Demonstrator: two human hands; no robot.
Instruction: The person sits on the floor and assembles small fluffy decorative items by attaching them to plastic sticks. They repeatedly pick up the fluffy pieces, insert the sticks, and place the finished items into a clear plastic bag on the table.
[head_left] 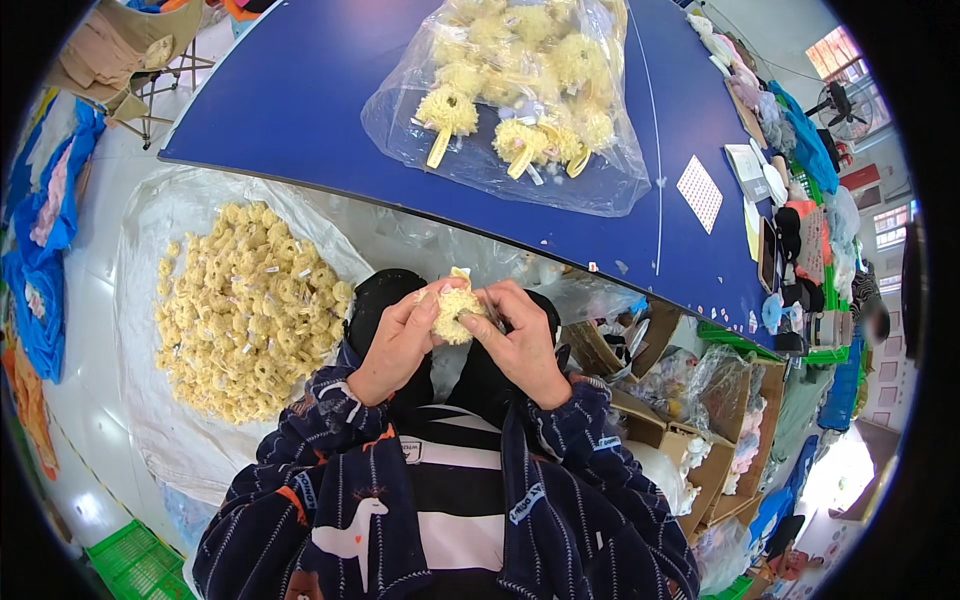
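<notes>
Between my hands, over my lap, is a small fluffy pale-yellow plush ring [458, 318] with a dark hole near its middle and a yellow loop at its top. My left hand [402, 338] pinches its left side. My right hand [522, 338] grips the right side, the thumb pressed into the fluff by the hole. Ahead on the blue table [300, 110] lies a clear plastic bag [620, 185] with many similar plush rings [450, 110], some showing yellow straps. To my left a large heap of the same plush pieces [245, 310] rests on a white sheet [150, 400].
At the table's right lie a dotted sticker sheet [700, 194] and a phone [768, 255]. Cardboard boxes [650, 430] with plastic bags stand to my right. A green crate [140, 562] sits at lower left, a folding chair [125, 60] at far left.
</notes>
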